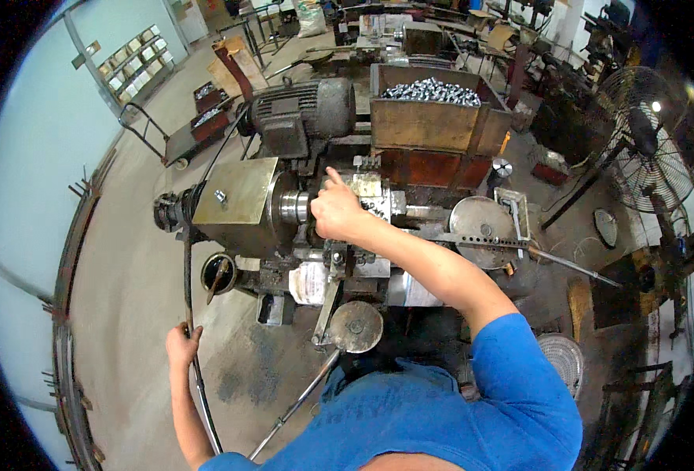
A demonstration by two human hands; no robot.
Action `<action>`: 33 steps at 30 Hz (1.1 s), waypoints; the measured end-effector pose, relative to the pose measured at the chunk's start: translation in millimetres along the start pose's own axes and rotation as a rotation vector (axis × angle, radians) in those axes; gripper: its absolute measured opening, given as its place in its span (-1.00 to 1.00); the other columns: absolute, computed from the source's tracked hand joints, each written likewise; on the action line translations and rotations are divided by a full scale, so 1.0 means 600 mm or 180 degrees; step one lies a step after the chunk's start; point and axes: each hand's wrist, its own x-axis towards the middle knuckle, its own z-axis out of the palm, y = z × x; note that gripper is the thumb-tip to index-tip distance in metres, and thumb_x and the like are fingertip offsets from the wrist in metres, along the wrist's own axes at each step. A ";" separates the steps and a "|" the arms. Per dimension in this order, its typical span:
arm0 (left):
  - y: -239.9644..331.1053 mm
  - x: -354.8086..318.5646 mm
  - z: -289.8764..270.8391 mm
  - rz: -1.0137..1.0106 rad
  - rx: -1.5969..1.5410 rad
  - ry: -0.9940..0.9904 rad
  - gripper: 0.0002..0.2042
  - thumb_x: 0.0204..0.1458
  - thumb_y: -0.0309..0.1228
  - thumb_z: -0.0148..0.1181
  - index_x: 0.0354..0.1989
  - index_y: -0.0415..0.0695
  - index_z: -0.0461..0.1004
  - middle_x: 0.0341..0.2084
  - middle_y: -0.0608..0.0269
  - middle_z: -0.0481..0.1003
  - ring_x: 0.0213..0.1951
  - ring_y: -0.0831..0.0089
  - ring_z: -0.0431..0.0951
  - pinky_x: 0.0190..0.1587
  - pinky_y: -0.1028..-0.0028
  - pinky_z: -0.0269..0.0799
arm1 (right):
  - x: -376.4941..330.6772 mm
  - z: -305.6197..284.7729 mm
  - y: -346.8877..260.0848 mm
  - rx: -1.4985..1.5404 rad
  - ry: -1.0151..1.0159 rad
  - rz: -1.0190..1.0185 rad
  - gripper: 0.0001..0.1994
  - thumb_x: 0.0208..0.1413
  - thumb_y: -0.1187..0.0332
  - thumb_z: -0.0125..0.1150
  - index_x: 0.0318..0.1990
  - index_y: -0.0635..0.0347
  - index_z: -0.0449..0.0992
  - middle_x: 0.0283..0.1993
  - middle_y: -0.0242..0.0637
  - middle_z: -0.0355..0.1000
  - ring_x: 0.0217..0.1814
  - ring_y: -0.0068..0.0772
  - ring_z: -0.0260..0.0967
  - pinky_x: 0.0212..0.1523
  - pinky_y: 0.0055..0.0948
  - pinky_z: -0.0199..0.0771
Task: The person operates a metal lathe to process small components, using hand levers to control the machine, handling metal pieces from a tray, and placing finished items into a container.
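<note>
Our left hand (180, 345) gripped a long bar (188, 275) that ran up past the left end of a boxy headstock (233, 192). Our right hand (337, 213) was partly curled, one finger extended, beside the shiny spindle collar (294, 208); we could not tell whether it held anything. Beyond sat a dark motor (304, 110) and a bin (421, 127) of small metal pieces (433, 92).

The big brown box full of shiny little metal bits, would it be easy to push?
Probably not: the box is heaped with metal bits, so it would likely feel very heavy. Its flat, thick-looking walls suggest it would stay stiff rather than bend. The loose bits on top might slide or tumble if it got bumped.
</note>
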 end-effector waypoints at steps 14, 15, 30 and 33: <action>-0.051 0.049 0.088 0.0093 -0.2303 0.0140 -0.84 -0.08 -0.47 0.11 -0.51 -0.34 0.35 -0.74 0.20 0.37 -0.69 0.49 0.39 -0.65 0.51 0.27 | -0.106 -0.115 0.161 0.0654 0.2188 0.0439 -0.56 -0.50 0.27 0.22 -0.27 0.10 0.50 0.08 0.05 0.18 0.04 0.06 0.15 0.03 -0.12 0.19; -0.084 0.060 0.095 0.0047 -0.2238 -0.0016 -0.80 -0.07 -0.41 0.13 -0.49 -0.32 0.33 -0.71 0.20 0.37 -0.68 0.49 0.36 -0.63 0.49 0.24 | -0.141 -0.092 0.148 0.0954 0.2527 0.0099 -0.56 -0.51 0.28 0.21 -0.28 0.16 0.49 0.09 0.07 0.18 0.03 0.06 0.16 0.02 -0.10 0.19; 0.005 0.010 0.061 -0.1099 -0.2097 -0.0545 -0.65 -0.05 -0.28 0.18 -0.21 -0.35 0.41 -0.52 -0.01 0.49 -0.52 0.25 0.47 -0.31 0.31 0.43 | -1.112 0.222 0.072 0.0223 -0.0458 0.6350 -0.64 -0.31 0.12 0.15 -0.39 0.19 0.53 -0.35 -0.05 0.45 -0.26 -0.09 0.43 -0.19 -0.27 0.44; -0.010 0.031 0.066 -0.0987 -0.2080 -0.0516 -0.61 -0.04 -0.26 0.16 -0.15 -0.34 0.36 -0.55 0.04 0.47 -0.56 0.30 0.45 -0.39 0.34 0.41 | -1.203 0.222 0.092 0.0266 -0.1001 0.7196 -0.60 -0.30 0.08 0.16 -0.33 0.17 0.51 -0.21 -0.06 0.44 -0.10 -0.16 0.37 -0.09 -0.31 0.38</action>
